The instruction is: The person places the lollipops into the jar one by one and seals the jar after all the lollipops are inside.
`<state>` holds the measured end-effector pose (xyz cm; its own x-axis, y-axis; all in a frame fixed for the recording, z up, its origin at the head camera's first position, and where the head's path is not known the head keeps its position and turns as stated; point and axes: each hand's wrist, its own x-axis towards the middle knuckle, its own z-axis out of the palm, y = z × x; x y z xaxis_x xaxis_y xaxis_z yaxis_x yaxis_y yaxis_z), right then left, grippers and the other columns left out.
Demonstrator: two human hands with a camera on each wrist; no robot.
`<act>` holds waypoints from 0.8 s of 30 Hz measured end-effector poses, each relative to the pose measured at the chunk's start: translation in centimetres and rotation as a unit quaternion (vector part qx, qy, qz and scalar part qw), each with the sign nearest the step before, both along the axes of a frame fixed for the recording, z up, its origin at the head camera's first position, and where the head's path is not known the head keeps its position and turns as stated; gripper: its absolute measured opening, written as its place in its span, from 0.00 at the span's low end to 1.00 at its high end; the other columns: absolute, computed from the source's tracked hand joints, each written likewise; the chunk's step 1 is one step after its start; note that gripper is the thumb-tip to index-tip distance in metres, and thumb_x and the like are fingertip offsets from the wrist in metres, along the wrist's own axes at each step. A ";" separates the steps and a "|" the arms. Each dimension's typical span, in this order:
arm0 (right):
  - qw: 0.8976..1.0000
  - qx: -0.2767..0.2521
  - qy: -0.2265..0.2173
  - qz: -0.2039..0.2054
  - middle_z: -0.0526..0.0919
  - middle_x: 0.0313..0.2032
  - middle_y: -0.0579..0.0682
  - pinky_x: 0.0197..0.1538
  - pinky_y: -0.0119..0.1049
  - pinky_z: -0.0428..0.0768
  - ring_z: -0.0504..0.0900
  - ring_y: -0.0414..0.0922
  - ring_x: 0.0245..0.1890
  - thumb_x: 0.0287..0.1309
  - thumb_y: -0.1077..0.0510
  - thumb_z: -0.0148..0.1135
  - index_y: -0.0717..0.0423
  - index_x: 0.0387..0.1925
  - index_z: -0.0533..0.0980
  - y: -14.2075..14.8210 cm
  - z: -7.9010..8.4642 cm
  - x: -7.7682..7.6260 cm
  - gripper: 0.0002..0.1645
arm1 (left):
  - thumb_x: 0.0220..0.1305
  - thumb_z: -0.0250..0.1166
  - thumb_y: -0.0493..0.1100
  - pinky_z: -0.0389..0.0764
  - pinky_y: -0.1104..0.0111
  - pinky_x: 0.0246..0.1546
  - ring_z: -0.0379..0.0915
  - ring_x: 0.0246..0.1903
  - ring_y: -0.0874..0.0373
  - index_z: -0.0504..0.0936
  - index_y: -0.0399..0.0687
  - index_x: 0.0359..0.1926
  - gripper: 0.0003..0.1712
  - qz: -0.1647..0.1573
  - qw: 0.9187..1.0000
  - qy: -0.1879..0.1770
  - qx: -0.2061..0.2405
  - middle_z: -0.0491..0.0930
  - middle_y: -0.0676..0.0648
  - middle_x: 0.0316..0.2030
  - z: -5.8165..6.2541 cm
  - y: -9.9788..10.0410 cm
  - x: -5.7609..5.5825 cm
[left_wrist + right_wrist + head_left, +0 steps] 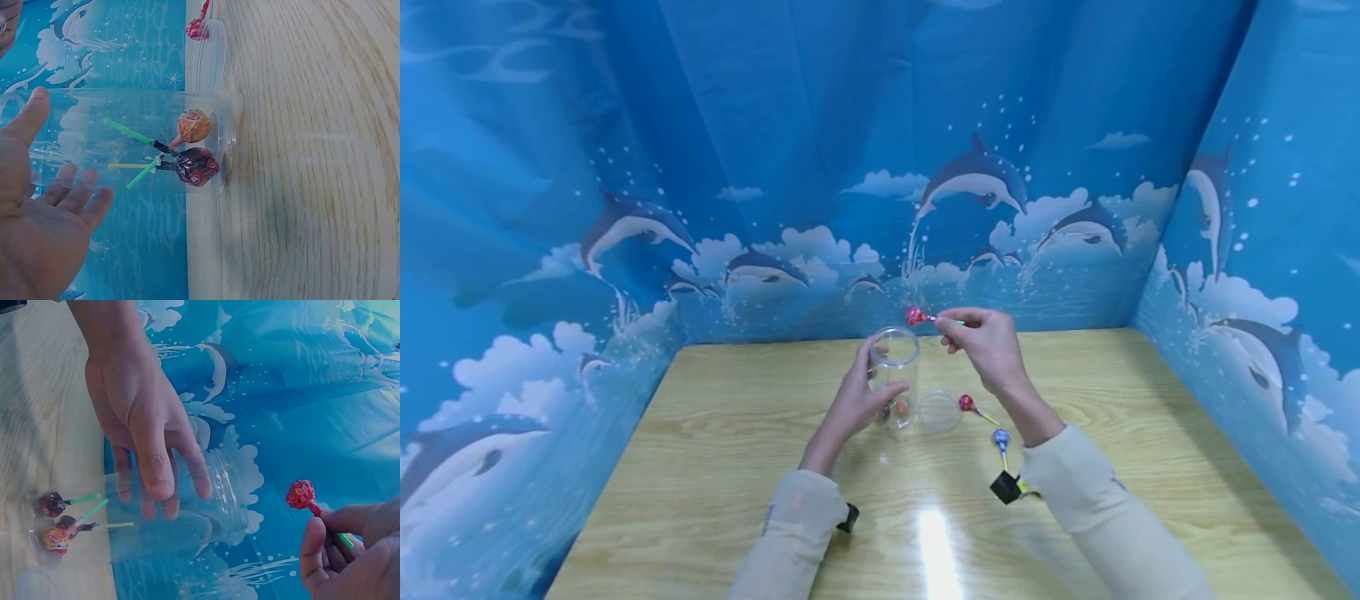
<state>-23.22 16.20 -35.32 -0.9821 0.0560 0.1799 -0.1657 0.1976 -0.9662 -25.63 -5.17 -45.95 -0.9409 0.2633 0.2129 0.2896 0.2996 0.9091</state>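
A clear plastic jar (895, 375) stands upright on the table, mouth up. My left hand (859, 396) holds it round the side, thumb on the near wall and fingers behind. Several wrapped lollipops lie at the jar's bottom, among them an orange one (194, 126) and a dark one (197, 167); their sticks are green and yellow. Between thumb and fingertips, my right hand (988, 346) pinches a red lollipop (914, 316) by its green stick. Its red head points left, slightly above and to the right of the jar's open mouth.
A round clear lid (939, 411) lies right of the jar. Beside it rest another red lollipop (967, 403) and a blue one (1001, 437), close to the right forearm. A blue dolphin-print curtain (820, 167) borders the wooden table (700, 467) at back and sides.
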 end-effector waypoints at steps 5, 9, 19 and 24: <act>1.000 -0.002 -0.008 0.008 0.87 0.33 0.56 0.37 0.35 0.88 0.84 0.43 0.27 0.66 0.58 0.71 0.67 0.49 0.85 -0.5 -0.2 -0.3 0.16 | 0.61 0.77 0.42 0.68 0.46 0.70 0.66 0.68 0.43 0.53 0.53 0.81 0.55 -0.003 1.000 0.006 -0.003 0.68 0.37 0.71 -0.1 0.0 -0.1; 1.000 0.000 -0.010 0.013 0.87 0.32 0.56 0.38 0.35 0.88 0.84 0.44 0.27 0.66 0.58 0.71 0.66 0.49 0.85 -0.8 -0.4 -0.6 0.16 | 0.61 0.77 0.43 0.69 0.48 0.70 0.67 0.68 0.44 0.53 0.54 0.81 0.55 -0.001 1.000 0.004 -0.007 0.68 0.38 0.71 -0.1 -0.1 -0.1; 1.000 0.001 -0.011 0.023 0.87 0.37 0.62 0.43 0.43 0.88 0.85 0.44 0.28 0.67 0.57 0.70 0.63 0.48 0.86 -1.7 -1.2 -1.5 0.14 | 0.62 0.76 0.41 0.69 0.47 0.70 0.67 0.68 0.44 0.53 0.55 0.80 0.53 -0.001 1.000 0.006 -0.007 0.69 0.38 0.70 -0.2 -0.1 -0.1; 0.999 0.013 0.006 0.030 0.87 0.34 0.60 0.39 0.37 0.86 0.84 0.54 0.31 0.67 0.55 0.71 0.61 0.47 0.87 -2.0 -1.5 -1.9 0.14 | 0.62 0.76 0.42 0.69 0.47 0.70 0.67 0.68 0.44 0.53 0.56 0.80 0.54 -0.002 1.000 0.007 -0.009 0.68 0.36 0.70 -0.1 -0.1 -0.1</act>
